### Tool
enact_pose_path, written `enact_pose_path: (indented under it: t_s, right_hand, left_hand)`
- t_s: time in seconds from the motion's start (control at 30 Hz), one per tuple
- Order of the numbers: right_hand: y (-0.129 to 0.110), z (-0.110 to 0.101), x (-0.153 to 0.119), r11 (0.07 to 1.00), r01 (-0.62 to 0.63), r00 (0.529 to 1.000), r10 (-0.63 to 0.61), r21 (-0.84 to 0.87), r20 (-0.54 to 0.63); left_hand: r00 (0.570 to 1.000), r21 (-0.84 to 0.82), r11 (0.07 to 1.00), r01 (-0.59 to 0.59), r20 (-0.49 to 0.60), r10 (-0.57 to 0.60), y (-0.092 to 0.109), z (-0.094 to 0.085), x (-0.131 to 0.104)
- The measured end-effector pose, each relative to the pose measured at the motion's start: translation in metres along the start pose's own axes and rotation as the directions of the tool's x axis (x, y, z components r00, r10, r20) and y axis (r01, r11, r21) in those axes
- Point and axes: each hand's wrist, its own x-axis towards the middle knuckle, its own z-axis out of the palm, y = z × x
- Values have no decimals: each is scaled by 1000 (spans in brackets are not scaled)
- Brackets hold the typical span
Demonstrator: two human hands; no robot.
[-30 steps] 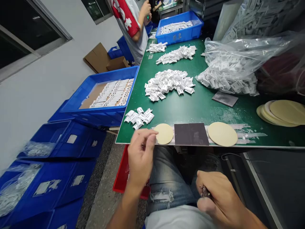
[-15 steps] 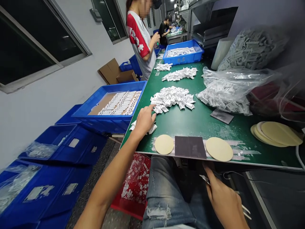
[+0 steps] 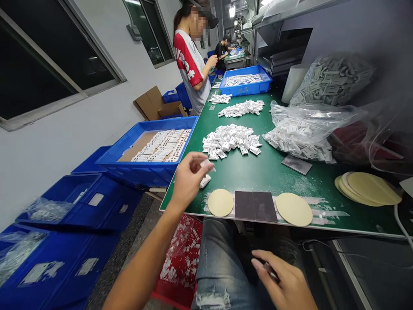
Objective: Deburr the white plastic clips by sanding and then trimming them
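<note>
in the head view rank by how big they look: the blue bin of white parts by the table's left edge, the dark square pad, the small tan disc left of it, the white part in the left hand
1. blue bin
2. dark square pad
3. small tan disc
4. white part pinched in the left hand

Pad and disc lie side by side, so that comparison is fair.

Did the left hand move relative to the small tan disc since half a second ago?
Yes. The left hand pulled back from the heap of white parts toward the small tan disc, fingers pinching one white plastic part.
</note>
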Motion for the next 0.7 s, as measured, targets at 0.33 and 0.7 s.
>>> enact_pose_path:
  t_s: [0.33,0.7]
  right_hand:
    - [-63,8,29,936,-34,999,25,349,29]
    - [-59,29,27,929,358,928,-365,-91,-78]
  left_hand:
    - [934,-549,756,355,184,-305,32,37,-154]
    - [874,140,962,-236,462,148,-7,-6,-168]
